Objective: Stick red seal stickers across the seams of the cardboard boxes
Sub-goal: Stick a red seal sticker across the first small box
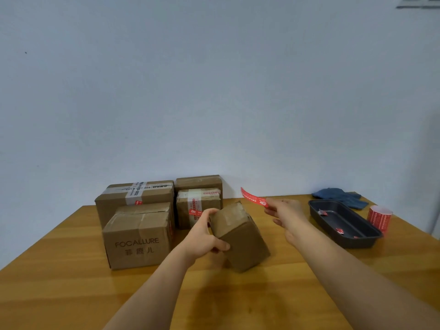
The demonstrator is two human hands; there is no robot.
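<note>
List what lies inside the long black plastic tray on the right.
The long black plastic tray holds a few small red-and-white sticker scraps on its floor. Its near wall hides part of the floor there.

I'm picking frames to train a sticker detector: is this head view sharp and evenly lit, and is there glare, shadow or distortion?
Head view: light is soft and even, with no harsh glare; a faint sheen lies on the table. A soft shadow sits under the tilted box that the left hand grips. The sticker in the right hand is slightly soft, its print unreadable. Wide-angle bending shows at the table edges.
</note>
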